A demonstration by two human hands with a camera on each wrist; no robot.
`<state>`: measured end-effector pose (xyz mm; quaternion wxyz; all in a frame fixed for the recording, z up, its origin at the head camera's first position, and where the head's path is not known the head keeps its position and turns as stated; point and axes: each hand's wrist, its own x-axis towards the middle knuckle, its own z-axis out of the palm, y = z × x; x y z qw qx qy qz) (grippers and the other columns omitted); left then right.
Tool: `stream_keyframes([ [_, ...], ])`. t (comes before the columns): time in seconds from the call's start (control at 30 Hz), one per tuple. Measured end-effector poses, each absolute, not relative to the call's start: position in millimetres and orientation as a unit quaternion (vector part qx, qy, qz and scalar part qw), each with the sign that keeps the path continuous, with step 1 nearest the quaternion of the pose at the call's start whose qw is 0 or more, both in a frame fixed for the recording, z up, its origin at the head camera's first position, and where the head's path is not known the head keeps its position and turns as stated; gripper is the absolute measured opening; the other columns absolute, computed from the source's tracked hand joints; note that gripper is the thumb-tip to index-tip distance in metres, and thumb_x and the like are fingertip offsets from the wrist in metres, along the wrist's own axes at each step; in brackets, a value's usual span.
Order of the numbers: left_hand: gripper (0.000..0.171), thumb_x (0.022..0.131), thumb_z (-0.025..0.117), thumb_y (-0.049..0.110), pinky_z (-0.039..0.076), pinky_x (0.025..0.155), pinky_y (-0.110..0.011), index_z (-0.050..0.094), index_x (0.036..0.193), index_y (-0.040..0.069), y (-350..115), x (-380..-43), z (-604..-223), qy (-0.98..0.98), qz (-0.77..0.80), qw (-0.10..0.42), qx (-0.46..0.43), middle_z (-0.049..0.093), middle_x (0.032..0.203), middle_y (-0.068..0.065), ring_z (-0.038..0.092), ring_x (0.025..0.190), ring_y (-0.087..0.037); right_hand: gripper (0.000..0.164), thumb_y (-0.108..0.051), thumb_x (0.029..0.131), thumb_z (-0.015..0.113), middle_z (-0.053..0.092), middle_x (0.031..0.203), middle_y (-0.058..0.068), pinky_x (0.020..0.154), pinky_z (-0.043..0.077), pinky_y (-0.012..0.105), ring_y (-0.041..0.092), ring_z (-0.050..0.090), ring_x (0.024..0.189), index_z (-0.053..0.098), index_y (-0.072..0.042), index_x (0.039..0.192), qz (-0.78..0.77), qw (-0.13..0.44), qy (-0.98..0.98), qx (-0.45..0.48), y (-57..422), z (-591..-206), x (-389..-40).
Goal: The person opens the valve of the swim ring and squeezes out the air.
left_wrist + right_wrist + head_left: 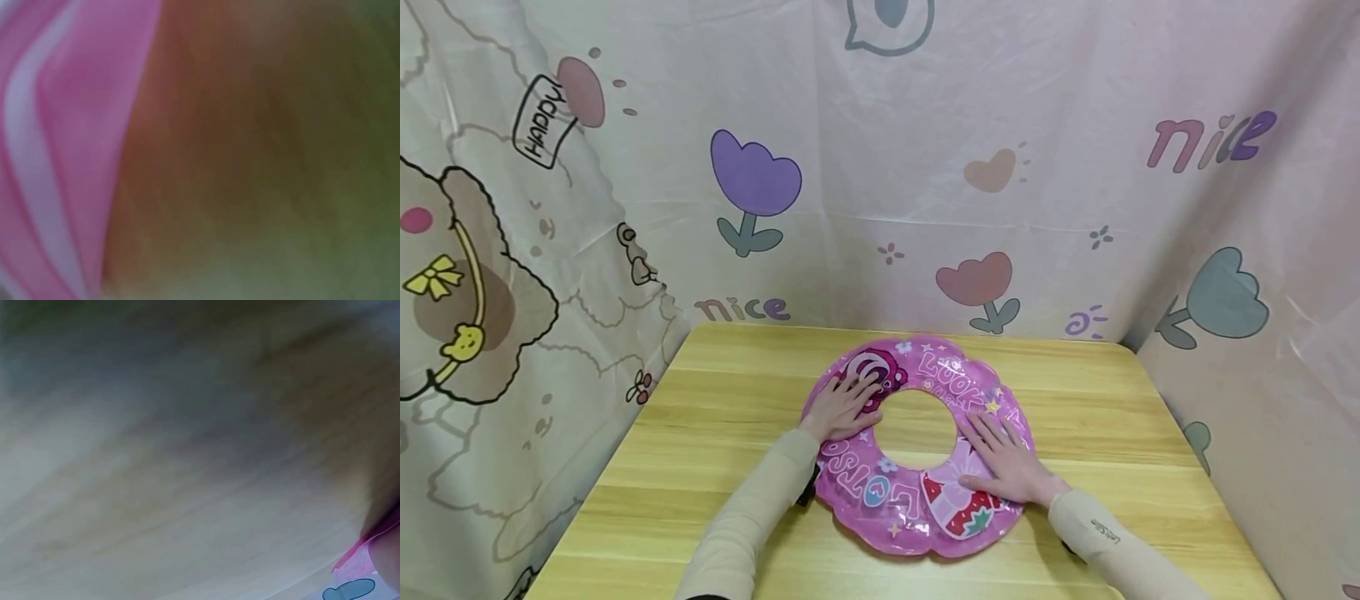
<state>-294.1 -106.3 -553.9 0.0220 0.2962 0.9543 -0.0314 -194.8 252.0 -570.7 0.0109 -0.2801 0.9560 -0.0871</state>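
A pink inflatable swim ring (872, 529), printed with a cartoon bear, lettering and a strawberry slice, lies flat on the wooden table (722, 417). On its left side rests my left hand (842, 410), fingers spread over the bear print. My right hand (1009, 462) lies on the right side, fingers extended toward the hole, thumb over the strawberry print. Through the hole the tabletop shows. The left wrist view catches a blurred pink edge of the ring (100, 94) beside the table. Only a sliver of the ring (356, 562) appears low in the right wrist view.
Behind the table hangs a pale printed cloth (880, 167) with tulips, hearts and words. Another cloth with cartoon figures (482, 275) hangs along the left, and the printed cloth continues on the right. The table's back edge meets the rear cloth.
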Motion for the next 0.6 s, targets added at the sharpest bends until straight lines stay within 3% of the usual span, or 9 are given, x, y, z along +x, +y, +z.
stream_keyframes([
  [0.23,0.073,0.101,0.027,0.068,0.023,0.126,-0.054,0.027,0.161,0.026,-107,-296,-561,0.956,-0.040,0.025,0.289,0.021,0.170,0.002,0.025,0.156,-0.029,0.097,-0.071,0.090,0.053,0.016,0.170,0.012,0.125,0.013,0.064,0.037,0.017,0.157,0.020,-0.015,0.162,-0.087,0.002,0.955,-0.282,253,-574,-196],
  [0.6,0.071,0.102,0.032,0.065,0.023,0.126,-0.055,0.029,0.160,0.024,-107,-298,-569,0.956,-0.022,0.009,0.291,0.022,0.170,0.001,0.027,0.155,-0.030,0.098,-0.073,0.090,0.052,0.015,0.171,0.010,0.126,0.010,0.063,0.036,0.016,0.158,0.019,-0.016,0.162,-0.087,0.013,0.958,-0.274,251,-571,-195],
])
